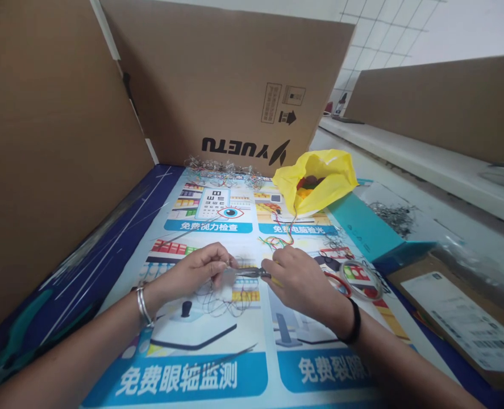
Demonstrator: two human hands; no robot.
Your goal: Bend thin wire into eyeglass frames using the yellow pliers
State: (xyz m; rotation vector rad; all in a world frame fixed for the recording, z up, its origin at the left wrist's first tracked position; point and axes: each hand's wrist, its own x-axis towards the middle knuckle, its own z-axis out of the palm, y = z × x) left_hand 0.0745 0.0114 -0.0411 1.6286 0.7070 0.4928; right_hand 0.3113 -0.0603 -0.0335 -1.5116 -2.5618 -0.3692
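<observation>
The right hand (296,281) grips pliers (253,272), their tip beside the left hand (209,265), which is pinched together.

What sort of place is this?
Probably a small handcraft work area: tangled thin silvery wire lies on a colourful printed poster, the person's right hand grips yellow-handled metal pliers, and a tall brown cardboard panel stands behind.

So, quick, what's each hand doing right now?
Right hand: closed, holding the pliers.
Left hand: closed, fingers pinched near the pliers' tip; what they hold is too blurred to tell.
</observation>
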